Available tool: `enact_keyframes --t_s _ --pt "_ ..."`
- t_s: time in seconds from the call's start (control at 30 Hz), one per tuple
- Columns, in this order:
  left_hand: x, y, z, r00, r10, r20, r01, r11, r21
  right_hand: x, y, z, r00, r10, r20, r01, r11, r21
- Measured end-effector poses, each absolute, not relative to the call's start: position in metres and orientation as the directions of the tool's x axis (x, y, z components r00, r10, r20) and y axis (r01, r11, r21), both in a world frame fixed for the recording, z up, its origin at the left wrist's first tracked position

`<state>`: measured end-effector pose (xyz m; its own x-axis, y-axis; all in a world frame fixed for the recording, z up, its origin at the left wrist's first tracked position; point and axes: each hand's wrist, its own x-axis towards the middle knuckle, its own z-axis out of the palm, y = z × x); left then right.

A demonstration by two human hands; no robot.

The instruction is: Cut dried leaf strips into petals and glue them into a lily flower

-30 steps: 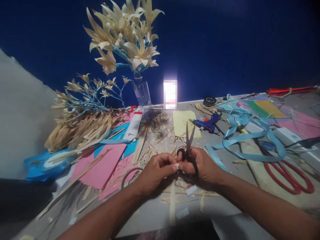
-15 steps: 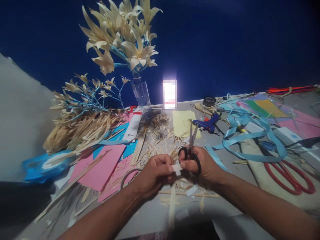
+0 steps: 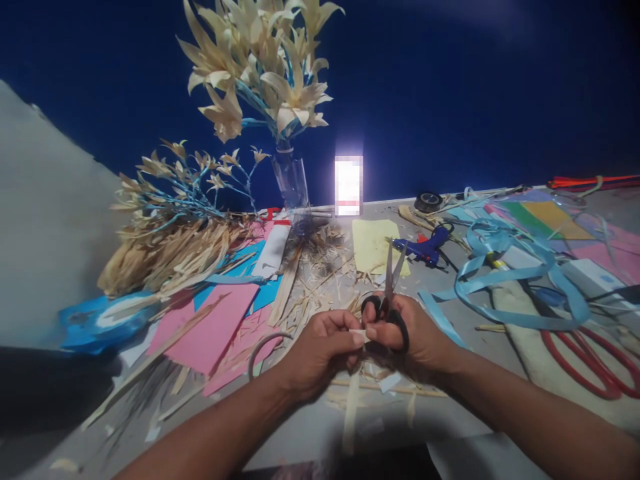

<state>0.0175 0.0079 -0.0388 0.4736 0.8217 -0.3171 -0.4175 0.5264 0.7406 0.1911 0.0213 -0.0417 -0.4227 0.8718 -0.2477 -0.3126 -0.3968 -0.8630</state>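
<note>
My left hand (image 3: 320, 353) is closed, its thumb and fingers pinching a small pale strip (image 3: 359, 336), perhaps of dried husk or leaf. Fingers of my right hand (image 3: 420, 340) meet the same strip from the other side. Black-handled scissors (image 3: 395, 275) are hooked on my right hand, blades pointing up and away, slightly parted, with nothing between them. Below my left hand a longer pale strip (image 3: 351, 413) hangs or lies; whether it joins the pinched piece I cannot tell.
A clear vase (image 3: 293, 183) of pale handmade flowers (image 3: 295, 97) stands at the back. A blue glue gun (image 3: 425, 248) lies near yellow paper (image 3: 367, 233). Blue ribbon (image 3: 520, 317) and red-handled scissors (image 3: 583, 360) are at right, pink sheets (image 3: 215, 327) and a husk bundle (image 3: 140, 260) at left.
The whole view has shifted slightly, so the scene sits a little further right. My fingers have drawn closer together on the strip, and less of it shows between them.
</note>
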Motion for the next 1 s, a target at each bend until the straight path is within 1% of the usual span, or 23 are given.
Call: enact_keyframes --t_s 0.07,0.17,0.23,0.37,0.47,0.57,0.67,0.8,0.87,1.0 --pt "0.012 0.011 -0.037 0.480 0.831 -0.281 -0.478 0.517 0.710 0.192 0.023 -0.040 -0.379 0.896 -0.233 -0.322 -0.363 -0.875" --pt "0.005 0.015 -0.033 0.421 0.871 -0.254 -0.541 0.465 0.701 0.194 0.026 -0.038 -0.298 0.933 -0.203 -0.307 -0.295 -0.905" --pt "0.006 0.014 -0.034 0.409 0.868 -0.280 -0.500 0.470 0.727 0.193 0.025 -0.038 -0.294 0.934 -0.203 -0.317 -0.296 -0.901" --pt "0.015 0.010 -0.038 0.431 0.842 -0.325 -0.386 0.498 0.776 0.189 0.022 -0.040 -0.358 0.906 -0.224 -0.352 -0.353 -0.867" --pt "0.014 0.010 -0.036 0.420 0.851 -0.316 -0.423 0.491 0.761 0.192 0.025 -0.040 -0.397 0.887 -0.237 -0.365 -0.390 -0.846" --pt "0.009 0.013 -0.031 0.420 0.852 -0.312 -0.454 0.495 0.741 0.197 0.032 -0.038 -0.380 0.895 -0.233 -0.376 -0.379 -0.846" --pt "0.007 0.015 -0.029 0.431 0.839 -0.332 -0.424 0.514 0.746 0.197 0.032 -0.036 -0.371 0.900 -0.229 -0.318 -0.355 -0.879" --pt "0.008 0.014 -0.032 0.421 0.831 -0.363 -0.388 0.527 0.756 0.190 0.023 -0.033 -0.439 0.857 -0.268 -0.251 -0.404 -0.879" --pt "0.009 0.013 -0.034 0.427 0.831 -0.356 -0.400 0.527 0.750 0.186 0.019 -0.034 -0.412 0.870 -0.271 -0.251 -0.394 -0.884" --pt "0.012 0.011 -0.034 0.444 0.831 -0.335 -0.435 0.527 0.730 0.182 0.017 -0.037 -0.315 0.919 -0.235 -0.306 -0.333 -0.892"
